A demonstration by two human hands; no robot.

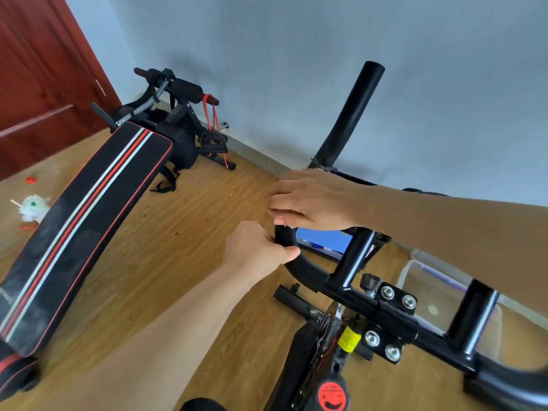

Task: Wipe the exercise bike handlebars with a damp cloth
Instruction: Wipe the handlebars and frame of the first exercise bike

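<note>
The black handlebar [299,269] of the exercise bike curves up from its clamp [385,318] to an upright bar end [353,111]. My left hand [258,252] is wrapped around the left bend of the bar, thumb on top. Just above it, my right hand [311,200] lies over the bar with its fingers curled down around it. A dark speckled piece of fabric [321,166] peeks out behind the right hand at the foot of the upright bar end. I cannot tell whether the hand holds it. What is under the right palm is hidden.
A black sit-up bench [89,209] with red and white stripes stretches along the left, with a black backpack [181,143] behind it. A red-brown door [38,72] stands at far left. A clear plastic box [427,280] and a blue item [323,240] sit on the wooden floor beneath the bars.
</note>
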